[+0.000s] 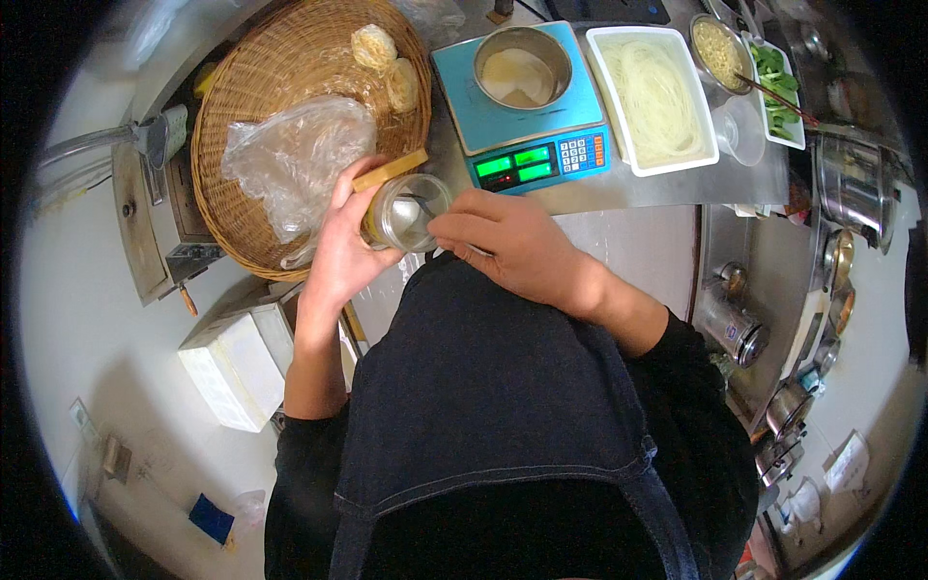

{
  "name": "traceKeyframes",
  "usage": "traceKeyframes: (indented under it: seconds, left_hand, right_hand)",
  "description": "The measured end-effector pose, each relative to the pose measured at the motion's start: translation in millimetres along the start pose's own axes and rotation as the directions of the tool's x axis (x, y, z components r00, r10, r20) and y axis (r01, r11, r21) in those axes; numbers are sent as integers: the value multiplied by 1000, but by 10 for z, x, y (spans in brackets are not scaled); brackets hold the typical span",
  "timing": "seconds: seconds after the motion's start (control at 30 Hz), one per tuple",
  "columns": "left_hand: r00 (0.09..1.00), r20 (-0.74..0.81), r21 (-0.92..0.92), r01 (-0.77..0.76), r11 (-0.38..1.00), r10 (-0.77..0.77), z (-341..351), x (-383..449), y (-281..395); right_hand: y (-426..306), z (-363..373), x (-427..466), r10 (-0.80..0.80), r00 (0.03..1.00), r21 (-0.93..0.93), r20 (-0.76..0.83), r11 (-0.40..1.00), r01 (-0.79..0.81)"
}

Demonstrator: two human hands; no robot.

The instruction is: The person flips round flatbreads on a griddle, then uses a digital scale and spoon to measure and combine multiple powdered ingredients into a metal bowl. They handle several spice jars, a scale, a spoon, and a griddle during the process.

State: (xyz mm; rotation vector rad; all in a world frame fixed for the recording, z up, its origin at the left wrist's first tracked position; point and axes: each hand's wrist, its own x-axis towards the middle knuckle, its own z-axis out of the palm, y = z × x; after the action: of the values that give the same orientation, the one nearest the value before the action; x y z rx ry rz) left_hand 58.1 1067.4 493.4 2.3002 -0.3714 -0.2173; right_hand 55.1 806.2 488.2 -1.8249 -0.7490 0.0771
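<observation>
My left hand holds a clear jar, its mouth tilted up towards me, and a yellow lid between the fingers. The fingers of my right hand pinch the handle of a spoon, whose bowl is inside the jar. What the jar contains is hard to make out. Beyond my hands, a round metal bowl with pale, powdery contents sits on a blue digital scale with a lit green display.
A wicker basket with a plastic bag and pale bundles stands at the left. Right of the scale are a white tray of noodles, a bowl of noodles with chopsticks, a clear cup and a tray of leafy greens.
</observation>
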Motion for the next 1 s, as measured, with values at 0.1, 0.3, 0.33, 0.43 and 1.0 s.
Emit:
traceKeyframes:
  seconds: [0.1, 0.3, 0.33, 0.43, 1.0]
  left_hand:
    - [998, -7, -28, 55, 998, -55, 31, 42, 72]
    - [996, 16, 28, 83, 996, -84, 131, 96, 91]
    - [998, 13, 39, 68, 997, -69, 132, 114, 102]
    - [999, 11, 80, 51, 996, -52, 133, 149, 133]
    - [995, -11, 81, 100, 992, -100, 144, 220, 188]
  right_hand:
    - [52, -45, -15, -9, 1000, 15, 6, 1000, 9]
    - [254, -103, -53, 242, 969, 219, -51, 949, -225]
    - [284, -109, -43, 348, 936, 315, -50, 895, -316]
    - [415, -124, -116, 418, 908, 412, -40, 835, -366]
    - [503, -207, -45, 458, 887, 486, 51, 765, -423]
